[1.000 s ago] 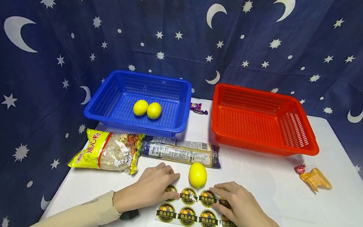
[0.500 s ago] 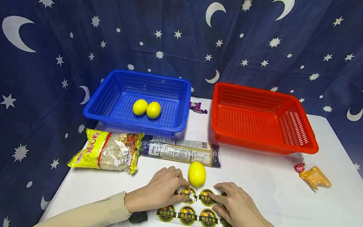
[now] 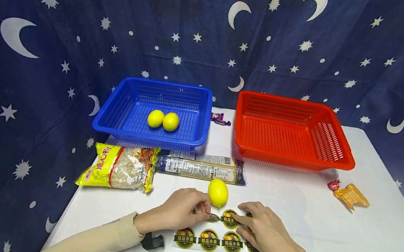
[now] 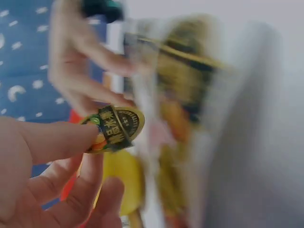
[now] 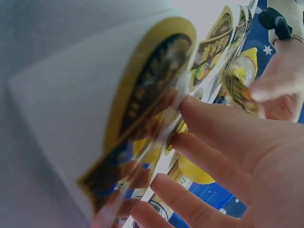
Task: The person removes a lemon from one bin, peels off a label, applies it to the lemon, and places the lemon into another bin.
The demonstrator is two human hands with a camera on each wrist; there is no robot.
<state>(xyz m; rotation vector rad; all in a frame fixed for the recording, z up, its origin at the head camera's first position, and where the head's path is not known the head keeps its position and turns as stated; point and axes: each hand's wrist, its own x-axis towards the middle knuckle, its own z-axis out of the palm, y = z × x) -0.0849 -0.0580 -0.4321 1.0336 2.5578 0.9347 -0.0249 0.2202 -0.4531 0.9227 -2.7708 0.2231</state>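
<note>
My left hand (image 3: 180,209) pinches a round black-and-gold fruit label sticker (image 4: 116,128) between thumb and fingertips. That sticker is tilted up over the upper row of a sticker sheet (image 3: 197,230), which carries several matching labels in two rows. On the sheet's right part rests my right hand (image 3: 266,231), its fingers spread and the fingertips touching the surface; they cover some of the labels. A yellow lemon (image 3: 218,192) sits just behind the sheet, close to my left fingertips. In the right wrist view, the sheet's near corner shows large and blurred beside my right fingers (image 5: 209,114).
Behind stand a blue basket (image 3: 115,129) holding two lemons (image 3: 163,120) and a red basket (image 3: 278,158). A yellow food bag (image 3: 119,167) and a long dark packet (image 3: 201,170) lie before them. Wrapped candies (image 3: 351,196) lie right; purple ones (image 3: 220,119) lie between the baskets.
My left hand has moved right along the sheet's upper row and lifted a sticker there, now tilted up in its pinch. My right hand shifted only slightly.
</note>
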